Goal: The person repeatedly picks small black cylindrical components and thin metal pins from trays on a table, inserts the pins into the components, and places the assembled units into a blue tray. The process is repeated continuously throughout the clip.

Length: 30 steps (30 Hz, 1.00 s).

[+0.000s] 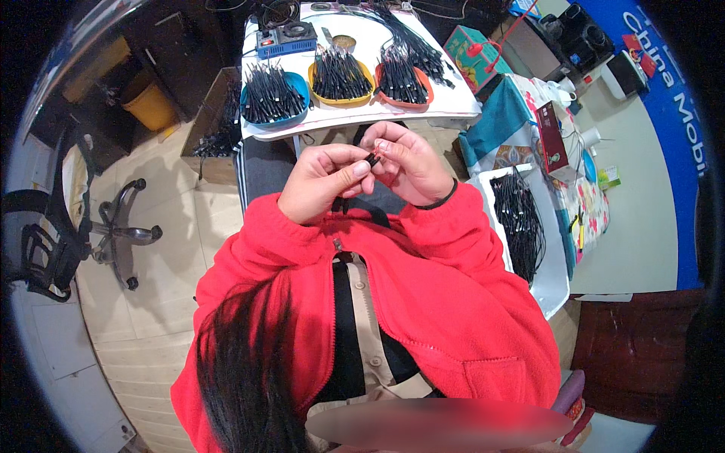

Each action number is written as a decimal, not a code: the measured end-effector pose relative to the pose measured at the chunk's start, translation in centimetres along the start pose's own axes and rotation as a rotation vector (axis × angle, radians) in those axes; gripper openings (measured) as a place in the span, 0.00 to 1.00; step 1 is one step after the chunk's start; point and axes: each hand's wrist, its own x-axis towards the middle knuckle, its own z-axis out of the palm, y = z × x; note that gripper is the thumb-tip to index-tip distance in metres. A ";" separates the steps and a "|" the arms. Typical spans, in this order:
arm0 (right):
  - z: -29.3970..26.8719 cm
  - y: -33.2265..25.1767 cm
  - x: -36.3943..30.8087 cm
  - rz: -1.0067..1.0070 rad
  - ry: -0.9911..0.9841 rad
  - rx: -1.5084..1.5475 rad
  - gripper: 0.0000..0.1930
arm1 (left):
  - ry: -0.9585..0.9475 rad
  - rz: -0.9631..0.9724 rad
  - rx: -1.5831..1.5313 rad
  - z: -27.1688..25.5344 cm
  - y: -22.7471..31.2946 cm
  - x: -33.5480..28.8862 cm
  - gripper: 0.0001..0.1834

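Above my lap, just short of the table's near edge, my left hand (326,180) and my right hand (411,162) meet fingertip to fingertip. Both pinch a short black cable (372,159) between thumb and fingers. Something thin and reddish shows at the right fingertips, too small to make out. A dark strand hangs below my left hand; whether it belongs to the same cable I cannot tell. On the white table (362,115) beyond stand a blue tray (304,84), a yellow tray (343,101) and an orange tray (425,98), each heaped with short black cables with pale ends.
A blue device (287,41) sits at the table's far left, and long black cables (411,41) lie at its far right. To my right is a white foam box (557,283) with black cables. A cardboard box (215,162) and a wheeled chair (124,230) stand left.
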 end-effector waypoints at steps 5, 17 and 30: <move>0.0 -0.4 -0.3 0.066 -0.011 -0.075 0.11 | -0.011 -0.027 -0.012 0.0 0.1 0.0 0.09; -0.9 0.0 0.1 -0.047 0.068 -0.285 0.11 | 0.105 -0.058 0.052 0.3 -0.4 0.7 0.08; -1.0 0.3 0.1 0.052 0.028 -0.101 0.14 | 0.056 -0.057 0.025 -0.4 -0.4 0.7 0.09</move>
